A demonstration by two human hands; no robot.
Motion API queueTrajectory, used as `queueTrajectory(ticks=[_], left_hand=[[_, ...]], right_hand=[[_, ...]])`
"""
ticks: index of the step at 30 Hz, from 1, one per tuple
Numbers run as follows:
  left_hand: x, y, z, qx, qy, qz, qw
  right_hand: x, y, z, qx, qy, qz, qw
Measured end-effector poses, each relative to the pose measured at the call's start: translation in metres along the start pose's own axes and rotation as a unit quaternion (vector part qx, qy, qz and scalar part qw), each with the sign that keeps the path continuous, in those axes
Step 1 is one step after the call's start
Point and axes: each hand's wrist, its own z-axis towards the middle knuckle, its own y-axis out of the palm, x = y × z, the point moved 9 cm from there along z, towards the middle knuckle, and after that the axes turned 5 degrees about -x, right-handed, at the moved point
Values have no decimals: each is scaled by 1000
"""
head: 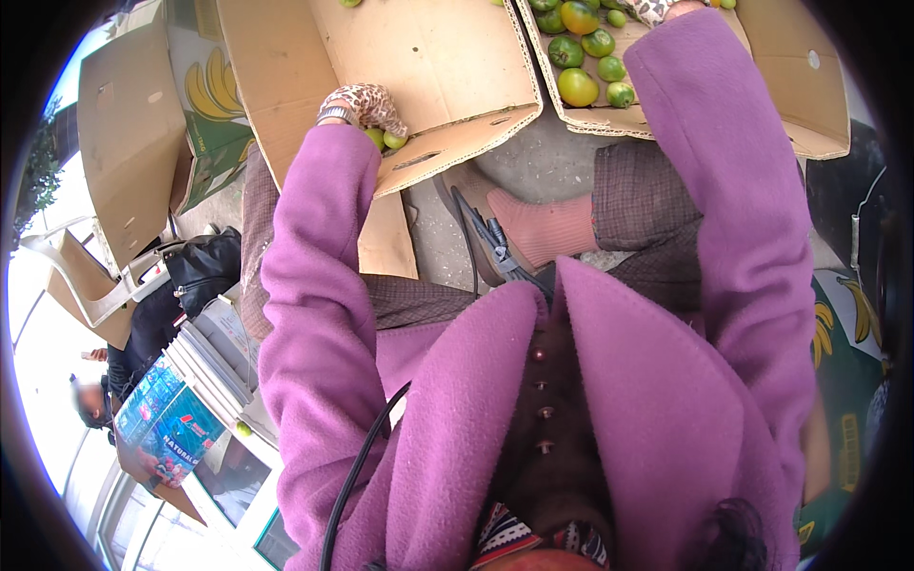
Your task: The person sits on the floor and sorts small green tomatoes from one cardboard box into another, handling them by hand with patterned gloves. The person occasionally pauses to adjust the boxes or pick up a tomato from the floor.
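Observation:
My left hand (370,107), in a spotted glove, reaches into the near corner of a cardboard box (457,153). Its fingertips rest at a small green tomato (395,140), with another beside it partly under the hand; whether they grip it I cannot tell. My right hand (651,10), gloved alike, is at the top edge over a second cardboard box (792,78), and its fingers are mostly cut off by the frame. Green and partly orange tomatoes (578,87) lie in that box, left of my right sleeve.
Banana cartons (214,93) stand on the left, and another banana carton (842,400) is at the right. A cable (464,235) runs by my shoe. At far left are a white plastic chair (107,300), a printed box (168,421) and a person (93,400).

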Motion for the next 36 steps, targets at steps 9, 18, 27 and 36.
queueTrajectory(ticks=[9,18,27,36], left_hand=[[26,-1,-12,-19,47,-42,998],[70,-59,-49,-75,385,-541,744],[101,-112,-105,-10,590,-608,531],[113,-108,-148,-13,664,-610,432]], right_hand=[[10,-5,-9,-37,50,30,998],[11,-7,-9,-1,51,43,998],[-19,-62,-17,237,-95,327,910],[-100,-78,-43,187,-294,276,896]])
